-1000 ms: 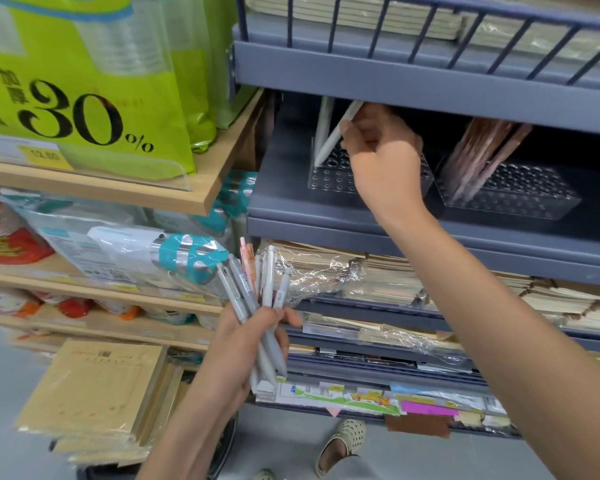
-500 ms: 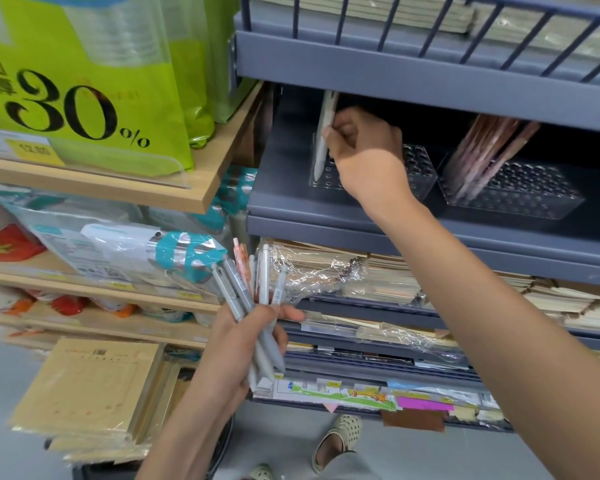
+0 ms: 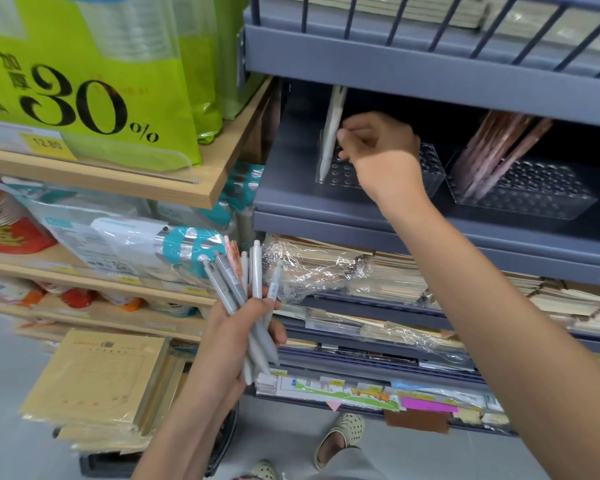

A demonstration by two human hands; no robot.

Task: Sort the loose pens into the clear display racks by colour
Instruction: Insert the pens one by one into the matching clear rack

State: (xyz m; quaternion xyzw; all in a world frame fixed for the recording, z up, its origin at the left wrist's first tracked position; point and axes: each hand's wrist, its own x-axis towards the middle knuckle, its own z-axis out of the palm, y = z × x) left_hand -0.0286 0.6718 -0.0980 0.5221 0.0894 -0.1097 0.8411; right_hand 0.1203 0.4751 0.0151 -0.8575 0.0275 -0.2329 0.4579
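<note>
My left hand (image 3: 238, 336) grips a bundle of loose pens (image 3: 243, 282), mostly grey and white with a pink one at the back, their tops fanned upward. On the blue metal shelf stands a clear display rack (image 3: 430, 169) with rows of holes. A white pen (image 3: 330, 133) stands nearly upright at this rack's left end. My right hand (image 3: 378, 150) pinches that pen at its middle with thumb and fingertips. A second clear rack (image 3: 534, 195) to the right holds several pink pens (image 3: 499, 147) leaning left.
The blue shelf unit (image 3: 343, 216) has a lip along its front and another railed shelf above. Below it lie wrapped notebooks (image 3: 326, 268). Left, wooden shelves (image 3: 205, 188) carry green packs (image 3: 94, 81) and packaged goods. A stack of tan pads (image 3: 94, 386) sits low left.
My right hand has brought the white pen from a slant to nearly upright and lowered its tip into the left end of the clear rack. My left hand with the bundle stays put.
</note>
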